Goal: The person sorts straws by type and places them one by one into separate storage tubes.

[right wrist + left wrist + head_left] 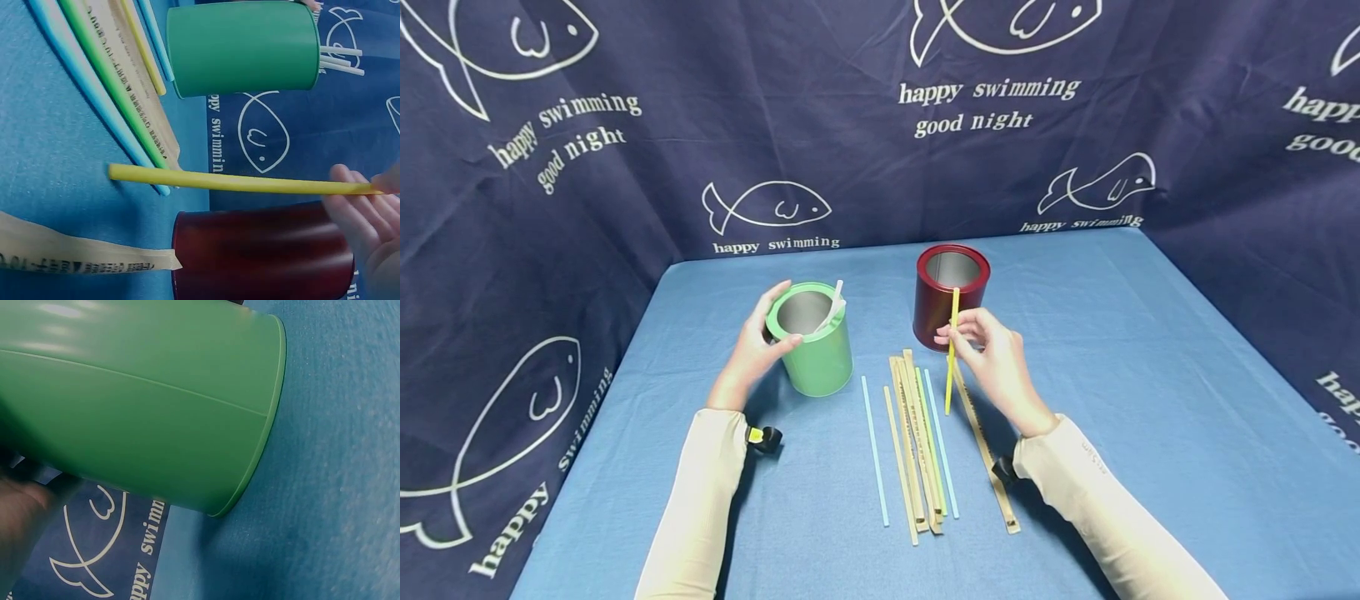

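My left hand (pixel 757 340) grips the green can (pixel 822 364) near its rim, with thumb and fingers on either side of the opening. The can's side fills much of the left wrist view. White straws (pixel 342 61) lean out of its mouth. My right hand (pixel 996 358) pinches a yellow straw (pixel 951 383) between thumb and fingers. The straw hangs nearly upright in front of the dark red can (pixel 930 304), its lower end pointing down toward the table. In the right wrist view the same yellow straw (pixel 219 181) passes between the two cans.
Several paper-wrapped straws (pixel 916 450), with blue (pixel 875 454), green (pixel 931 442) and yellow ones (pixel 901 471), lie in a loose row on the blue tablecloth (pixel 805 533). One wrapped straw (pixel 985 450) lies apart, below my right wrist. A dark printed curtain (pixel 865 150) hangs behind.
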